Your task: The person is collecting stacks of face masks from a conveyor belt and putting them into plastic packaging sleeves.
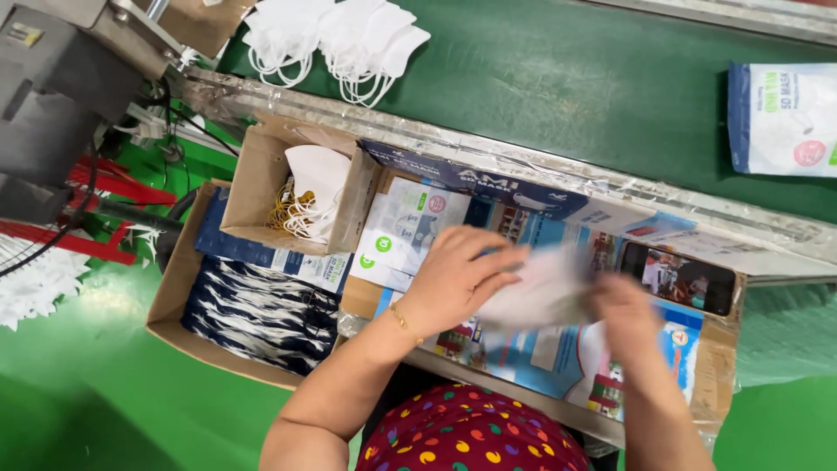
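Both hands, left (453,275) & right (623,314), fingers gripping blurred white mask (536,292) over bench (540,358), mid-handling; finished pouch (785,118) lying on belt (567,87), more masks (336,39) waiting.

Bare green belt (558,78) beyond box (296,187) and phone (678,279).

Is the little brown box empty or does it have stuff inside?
Not empty. The small cardboard box is open on top, with white masks and yellowish ear loops inside.

Phone (678,279) right of hands; small box (261,174) left.
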